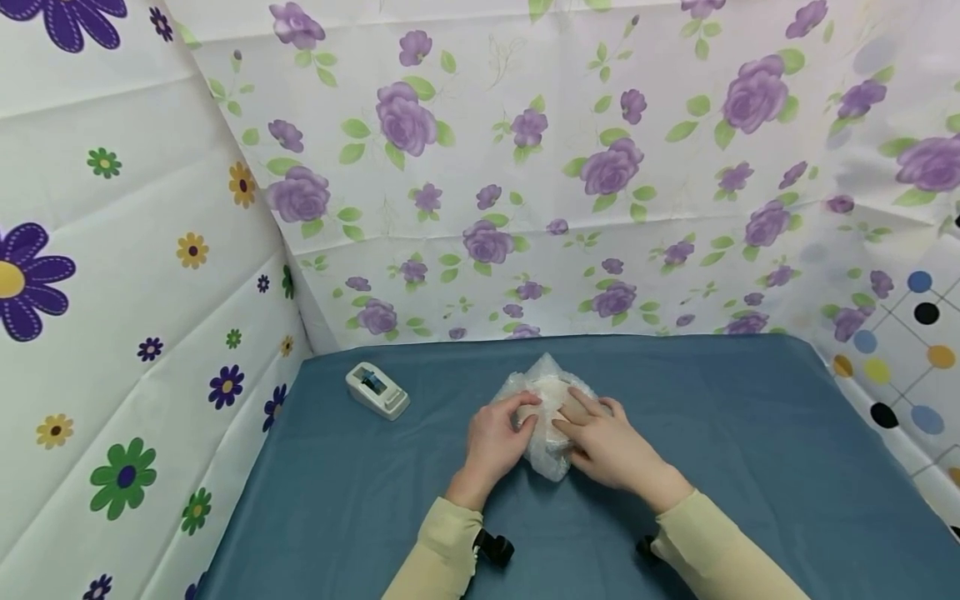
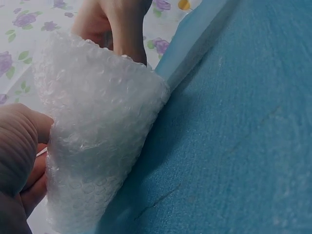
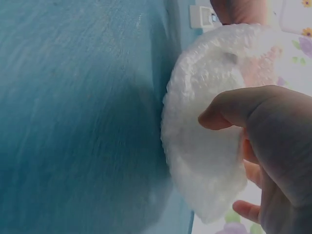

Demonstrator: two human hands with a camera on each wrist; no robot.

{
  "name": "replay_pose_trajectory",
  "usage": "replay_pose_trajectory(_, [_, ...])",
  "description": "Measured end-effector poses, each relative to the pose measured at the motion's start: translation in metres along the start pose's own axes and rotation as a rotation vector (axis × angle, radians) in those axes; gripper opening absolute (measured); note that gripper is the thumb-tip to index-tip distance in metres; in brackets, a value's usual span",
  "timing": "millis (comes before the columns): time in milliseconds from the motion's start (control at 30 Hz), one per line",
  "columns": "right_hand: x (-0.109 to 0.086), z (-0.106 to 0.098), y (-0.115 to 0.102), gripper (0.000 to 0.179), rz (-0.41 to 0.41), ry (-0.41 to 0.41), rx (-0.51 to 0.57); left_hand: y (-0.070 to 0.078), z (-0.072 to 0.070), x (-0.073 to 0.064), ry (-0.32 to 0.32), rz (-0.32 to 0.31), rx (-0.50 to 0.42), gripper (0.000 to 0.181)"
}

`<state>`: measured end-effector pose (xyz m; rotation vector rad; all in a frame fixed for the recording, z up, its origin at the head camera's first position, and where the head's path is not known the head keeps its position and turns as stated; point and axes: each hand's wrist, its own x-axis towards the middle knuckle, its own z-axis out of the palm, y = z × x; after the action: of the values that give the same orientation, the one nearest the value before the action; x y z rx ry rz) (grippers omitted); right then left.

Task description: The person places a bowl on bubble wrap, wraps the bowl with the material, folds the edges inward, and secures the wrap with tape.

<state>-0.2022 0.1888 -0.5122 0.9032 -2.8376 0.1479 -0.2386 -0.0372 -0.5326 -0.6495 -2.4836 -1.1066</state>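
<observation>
A bubble-wrapped bundle (image 1: 551,408) lies on the blue cloth, around something pale and rounded whose kind cannot be made out. At its left side, my left hand (image 1: 497,437) pinches the wrap between curled fingers and thumb; the left wrist view shows that hand (image 2: 22,151) at the edge of the bubble wrap (image 2: 102,107). My right hand (image 1: 611,442) rests on the bundle from the right with fingers fairly straight and spread. In the right wrist view, its thumb reaches over the bubble wrap (image 3: 195,156), with the other fingers of this hand (image 3: 278,131) apart beyond it.
A white tape dispenser (image 1: 377,390) with a blue roll stands at the table's back left. Blue cloth (image 1: 337,500) covers the table. Flowered white sheets (image 1: 480,167) rise behind and at the left, and a dotted one (image 1: 918,367) hangs at the right.
</observation>
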Motion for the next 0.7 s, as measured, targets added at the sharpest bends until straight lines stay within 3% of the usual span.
replay_pose_trajectory(167, [-0.018, 0.000, 0.006, 0.053, 0.087, 0.078, 0.047, 0.005, 0.002, -0.003, 0.008, 0.031, 0.036, 0.025])
replay_pose_trajectory(333, [-0.030, 0.006, 0.005, 0.061, 0.176, 0.083, 0.113, 0.009, 0.003, -0.007, -0.008, 0.034, 0.033, 0.028])
replay_pose_trajectory(567, [-0.027, 0.008, 0.006, 0.061, 0.196, 0.075, 0.148, 0.008, 0.004, -0.002, -0.058, 0.080, 0.111, 0.034])
replay_pose_trajectory(700, [-0.026, 0.007, 0.009, 0.060, 0.201, 0.080, 0.146, 0.007, 0.004, 0.001, -0.097, 0.105, 0.114, 0.047])
